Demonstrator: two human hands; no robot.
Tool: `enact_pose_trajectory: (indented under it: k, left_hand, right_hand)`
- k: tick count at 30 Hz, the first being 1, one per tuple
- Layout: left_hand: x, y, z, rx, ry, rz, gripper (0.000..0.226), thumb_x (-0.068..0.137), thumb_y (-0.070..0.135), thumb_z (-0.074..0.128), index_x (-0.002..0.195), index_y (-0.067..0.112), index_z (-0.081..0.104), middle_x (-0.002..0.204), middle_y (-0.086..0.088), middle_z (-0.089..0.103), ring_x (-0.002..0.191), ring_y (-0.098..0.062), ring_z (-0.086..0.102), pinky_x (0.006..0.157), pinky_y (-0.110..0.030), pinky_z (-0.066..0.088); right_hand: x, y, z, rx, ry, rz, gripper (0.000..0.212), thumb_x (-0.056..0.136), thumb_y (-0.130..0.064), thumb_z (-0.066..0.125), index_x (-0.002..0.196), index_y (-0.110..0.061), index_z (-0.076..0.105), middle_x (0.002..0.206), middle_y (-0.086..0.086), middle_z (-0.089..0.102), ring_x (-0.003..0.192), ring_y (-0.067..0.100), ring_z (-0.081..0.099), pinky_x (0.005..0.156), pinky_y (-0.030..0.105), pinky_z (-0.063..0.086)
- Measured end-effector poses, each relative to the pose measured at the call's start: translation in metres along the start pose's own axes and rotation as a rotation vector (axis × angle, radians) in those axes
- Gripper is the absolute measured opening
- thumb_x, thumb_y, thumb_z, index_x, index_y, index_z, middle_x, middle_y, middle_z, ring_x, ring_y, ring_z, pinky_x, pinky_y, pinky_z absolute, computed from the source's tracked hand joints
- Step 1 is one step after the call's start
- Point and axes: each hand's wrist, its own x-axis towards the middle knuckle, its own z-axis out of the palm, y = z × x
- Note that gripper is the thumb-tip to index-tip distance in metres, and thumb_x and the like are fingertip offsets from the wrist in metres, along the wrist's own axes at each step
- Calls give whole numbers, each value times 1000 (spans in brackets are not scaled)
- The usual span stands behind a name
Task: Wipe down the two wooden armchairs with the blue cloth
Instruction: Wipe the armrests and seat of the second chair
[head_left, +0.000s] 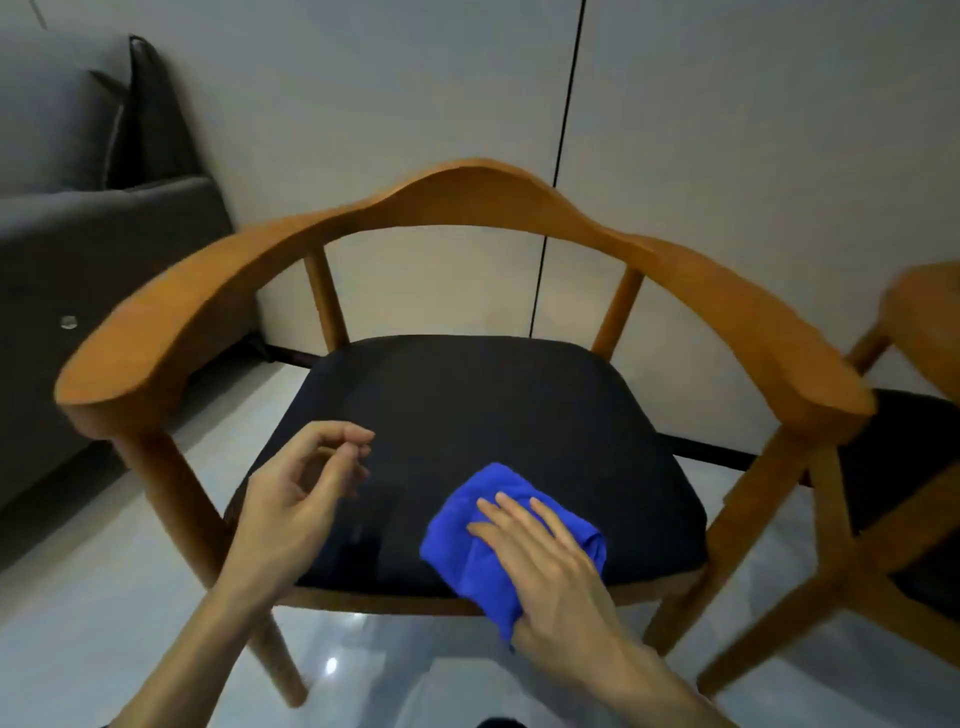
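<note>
While pressing cloth: flat right hand.

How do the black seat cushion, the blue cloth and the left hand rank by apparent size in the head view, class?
1. Black seat cushion, clearly largest.
2. and 3. Blue cloth and left hand: look alike, the cloth partly covered by the right hand, so unranked.

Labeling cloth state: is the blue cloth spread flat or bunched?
Bunched. The blue cloth sits in rumpled folds on the black seat, with the right hand pressing flat on it.
</note>
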Motion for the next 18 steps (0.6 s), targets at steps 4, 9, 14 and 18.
enact_pose_trajectory:
  k: [4, 9, 14, 18]
  left_hand:
    - [5, 2, 14, -14, -41, 43, 20, 95, 9, 53, 102, 24, 64, 98, 9, 65, 86, -9, 66, 71, -17, 55]
    - [16, -4, 34, 28, -168, 55, 20, 93, 14, 57, 100, 31, 65, 100, 13, 65, 88, -7, 66, 72, -17, 54]
    - [19, -17, 52, 279, -401, 145, 16, 91, 24, 63, 99, 38, 64, 98, 21, 65, 92, 2, 64, 76, -23, 53]
    - [24, -21, 60, 366, -452, 163, 13, 92, 32, 61, 101, 41, 62, 97, 27, 64, 92, 7, 61, 78, -24, 53]
  right_hand:
    - [-36, 39, -26, -96, 76, 204, 69, 66, -15, 54, 136, -13, 54, 147, 0, 48, 141, 18, 36, 111, 48, 26]
    - [-53, 60, -42, -128, 112, 577, 75, 80, -9, 62, 149, -15, 32, 157, 0, 24, 147, 14, 14, 122, 43, 8]
    - [-37, 63, -46, -82, 70, 719, 71, 95, -12, 49, 154, -21, 8, 163, -2, 2, 149, 13, -6, 122, 37, -5]
    - [-7, 78, -54, -81, 85, 760, 58, 97, -18, 49, 150, -17, 26, 159, 3, 24, 149, 19, 14, 121, 44, 14]
